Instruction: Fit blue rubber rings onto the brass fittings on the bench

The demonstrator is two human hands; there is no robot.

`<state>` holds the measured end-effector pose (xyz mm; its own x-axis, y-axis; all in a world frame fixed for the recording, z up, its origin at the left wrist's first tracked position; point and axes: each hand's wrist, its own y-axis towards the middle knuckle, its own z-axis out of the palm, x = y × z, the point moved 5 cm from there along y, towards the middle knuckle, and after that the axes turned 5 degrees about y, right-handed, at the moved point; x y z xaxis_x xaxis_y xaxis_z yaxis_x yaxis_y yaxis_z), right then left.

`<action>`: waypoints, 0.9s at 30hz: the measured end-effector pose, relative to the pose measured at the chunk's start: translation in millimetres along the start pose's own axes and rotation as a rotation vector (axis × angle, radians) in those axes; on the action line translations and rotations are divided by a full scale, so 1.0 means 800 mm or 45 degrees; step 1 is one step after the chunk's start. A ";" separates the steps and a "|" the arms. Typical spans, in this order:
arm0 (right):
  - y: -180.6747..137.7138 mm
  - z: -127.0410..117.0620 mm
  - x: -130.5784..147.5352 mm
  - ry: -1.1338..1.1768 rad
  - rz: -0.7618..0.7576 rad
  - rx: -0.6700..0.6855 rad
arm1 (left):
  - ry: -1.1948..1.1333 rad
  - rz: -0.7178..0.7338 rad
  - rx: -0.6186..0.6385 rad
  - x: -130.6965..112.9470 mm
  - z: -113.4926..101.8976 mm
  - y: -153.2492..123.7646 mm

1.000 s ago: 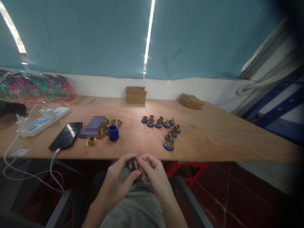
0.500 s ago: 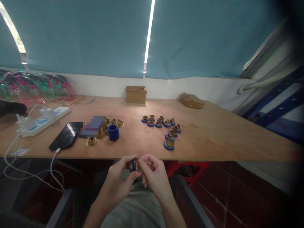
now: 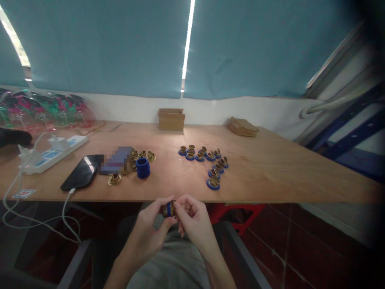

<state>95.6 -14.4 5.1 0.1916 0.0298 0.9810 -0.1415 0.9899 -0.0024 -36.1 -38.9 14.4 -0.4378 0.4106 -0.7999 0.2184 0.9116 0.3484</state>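
Observation:
In front of the table edge, over my lap, I hold a small brass-coloured fitting [image 3: 165,210] with a blue ring [image 3: 169,208] around it. My left hand [image 3: 152,220] grips it between thumb and fingers from the left. At its right side, the thumb and index finger of my right hand [image 3: 192,214] pinch the end of the fitting, with the other fingers curled. Part of the fitting is hidden by my fingertips. Above my left hand, on the table, stands a stack of blue rings [image 3: 143,167]. Several loose brass fittings [image 3: 151,155] lie beside it.
Several brass fittings with blue rings [image 3: 213,183] form a bent row right of centre. A phone [image 3: 81,172] on a cable and a power strip [image 3: 57,154] lie left. At the back are a cardboard box [image 3: 171,120], a brown paper packet [image 3: 243,127] and plastic bottles [image 3: 45,114].
My view has shifted very slightly. Both hands stay on the fitting in nearly the same pose, and the things on the table have not moved.

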 end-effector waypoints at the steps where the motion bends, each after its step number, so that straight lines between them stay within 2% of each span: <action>1: 0.000 0.000 0.000 0.005 -0.003 -0.001 | -0.006 0.004 -0.010 0.001 0.000 0.000; 8: -0.005 0.008 0.008 0.061 -0.061 -0.023 | -0.252 0.040 -0.164 0.002 -0.002 -0.003; 14: -0.006 0.002 0.011 0.105 -0.144 -0.029 | -0.371 0.081 -0.291 -0.005 -0.011 -0.002; 22: -0.004 0.003 0.003 0.170 -0.116 0.054 | -0.477 0.064 -0.227 -0.015 -0.011 -0.002; 27: -0.001 0.009 -0.001 0.187 -0.051 0.062 | -0.532 0.020 -0.252 -0.017 -0.012 -0.003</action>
<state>88.5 -16.5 5.5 0.3377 0.0141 0.9412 -0.1771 0.9830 0.0488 -39.2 -46.3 29.2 -0.0379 0.4176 -0.9078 0.0334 0.9085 0.4166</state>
